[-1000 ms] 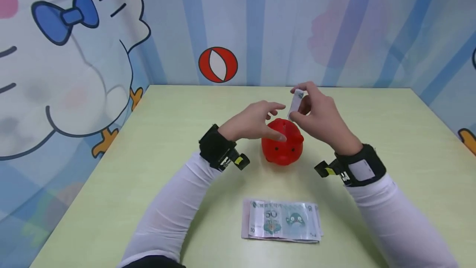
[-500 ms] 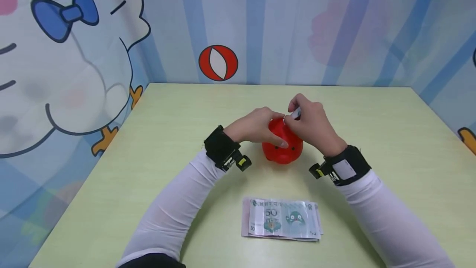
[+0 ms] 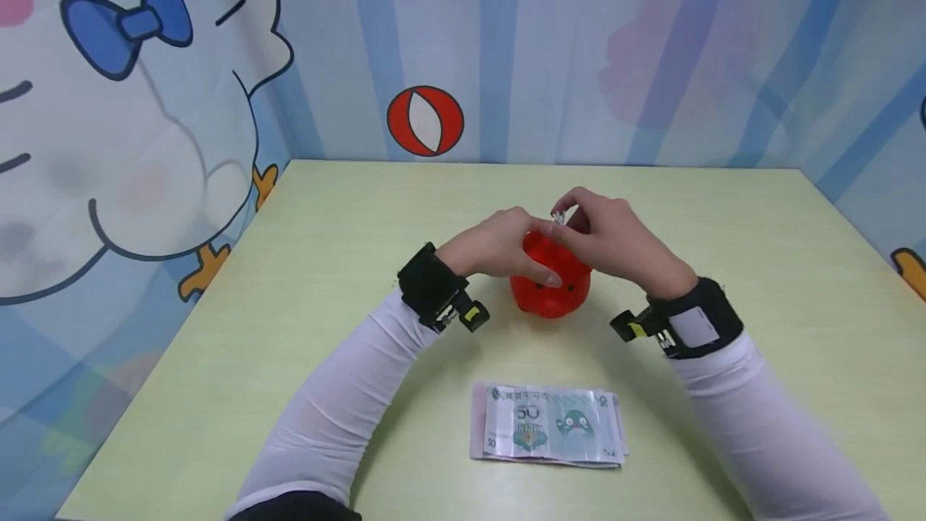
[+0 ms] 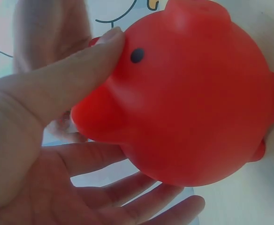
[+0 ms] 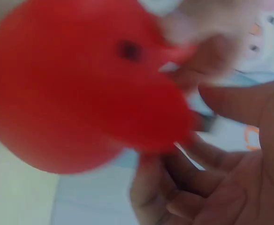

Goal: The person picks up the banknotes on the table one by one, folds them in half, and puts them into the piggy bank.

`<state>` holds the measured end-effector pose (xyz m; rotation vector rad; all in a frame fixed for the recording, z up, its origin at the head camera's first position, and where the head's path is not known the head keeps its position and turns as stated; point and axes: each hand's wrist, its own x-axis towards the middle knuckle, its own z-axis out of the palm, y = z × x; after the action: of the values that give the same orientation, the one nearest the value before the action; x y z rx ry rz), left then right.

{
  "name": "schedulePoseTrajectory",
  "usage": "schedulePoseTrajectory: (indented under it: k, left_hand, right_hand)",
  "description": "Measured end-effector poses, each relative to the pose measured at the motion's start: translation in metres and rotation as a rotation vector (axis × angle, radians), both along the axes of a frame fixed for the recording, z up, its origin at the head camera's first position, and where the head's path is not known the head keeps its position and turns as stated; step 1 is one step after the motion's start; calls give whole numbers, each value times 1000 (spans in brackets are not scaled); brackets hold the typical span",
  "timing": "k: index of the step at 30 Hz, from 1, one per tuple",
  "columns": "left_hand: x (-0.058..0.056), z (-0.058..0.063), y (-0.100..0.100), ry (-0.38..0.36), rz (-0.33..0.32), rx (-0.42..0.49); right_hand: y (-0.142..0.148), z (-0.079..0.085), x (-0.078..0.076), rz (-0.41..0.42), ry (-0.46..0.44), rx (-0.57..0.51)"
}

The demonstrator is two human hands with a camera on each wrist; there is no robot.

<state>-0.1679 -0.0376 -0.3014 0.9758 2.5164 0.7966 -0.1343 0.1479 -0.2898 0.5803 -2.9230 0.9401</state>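
Observation:
A round red piggy bank (image 3: 566,270) stands on the table, its black eye (image 4: 137,55) and snout showing in the left wrist view. My left hand (image 3: 493,244) holds it from the left, thumb on its face and the other fingers along its far side. Above the top of the pig, my right hand (image 3: 615,239) pinches a small folded banknote (image 3: 559,217). Most of that note is hidden by the fingers, and how far it sits in the slot cannot be seen. The right wrist view is blurred.
A stack of play banknotes (image 3: 551,424), with a 50 on top, lies on the pale yellow table (image 3: 347,215) nearer to me. Behind the table stands a blue striped wall (image 3: 535,55) with cartoon prints.
My right hand has come down with the banknote from above and behind the pig to its top. The left hand has closed in on the pig. Less of the note shows.

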Motion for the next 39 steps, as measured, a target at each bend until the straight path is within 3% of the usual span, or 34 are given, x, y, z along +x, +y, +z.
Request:
schedulePoseTrajectory:
  k: [5, 15, 18, 22, 27, 31, 35, 39]
  left_hand:
    - [0, 3, 1, 2, 5, -4]
    - [2, -1, 0, 7, -1, 6]
    - [2, -1, 0, -3, 5, 8]
    - [2, -1, 0, -10, 18, 2]
    - [1, 0, 0, -20, 34, -11]
    - [0, 0, 0, -25, 40, -20]
    - [7, 6, -2, 42, 60, -73]
    - [35, 31, -8, 234, 128, -112]
  right_hand:
    - [12, 12, 3, 39, 14, -39]
    - [7, -8, -8, 36, 83, 46]
    - [8, -7, -8, 54, 100, 69]
    - [13, 1, -2, 121, 120, 117]
    - [14, 11, 6, 263, 168, 212]
    - [12, 17, 13, 282, 129, 263]
    - [10, 26, 27, 235, 122, 312]
    - [8, 39, 49, 239, 158, 361]
